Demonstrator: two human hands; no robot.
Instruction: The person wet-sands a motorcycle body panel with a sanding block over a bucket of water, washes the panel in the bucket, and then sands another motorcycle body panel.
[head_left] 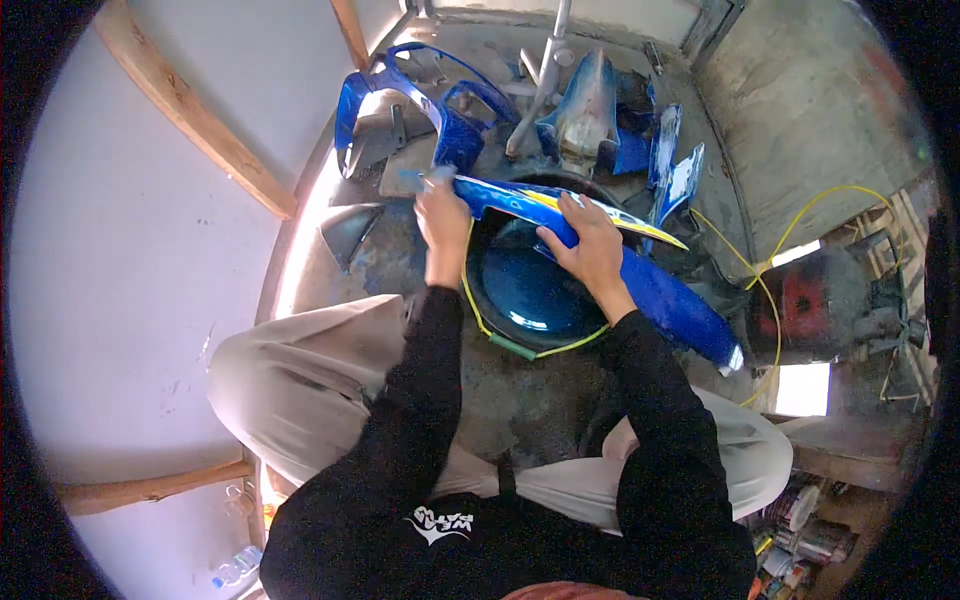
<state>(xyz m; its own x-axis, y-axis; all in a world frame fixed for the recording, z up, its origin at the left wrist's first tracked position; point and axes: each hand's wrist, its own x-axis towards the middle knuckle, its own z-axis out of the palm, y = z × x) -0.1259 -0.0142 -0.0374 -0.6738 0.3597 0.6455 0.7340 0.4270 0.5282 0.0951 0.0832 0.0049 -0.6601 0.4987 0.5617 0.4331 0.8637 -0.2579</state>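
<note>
Over a dark bucket (490, 285) of liquid lies a long blue motorcycle body panel (510, 203) with white and yellow stripes, tapering to the right. My right hand (590, 245) grips it near the middle, thumb on the near side and fingers over the top. At the panel's left end, my left hand (443, 225) is closed and touches its edge; the fingertips are blurred, and a small greyish thing there is too unclear to name. Another blue curved panel (680, 308) extends to the right under my right hand, partly over the bucket.
A blue fairing frame (430, 105) lies at the far left, and a blue fender-like part (588, 105) at the far middle. Blue and white pieces (675, 175) lie right of it. A yellow hose (775, 300) loops past a dark red tank-like machine (815, 300). A white wall stands left.
</note>
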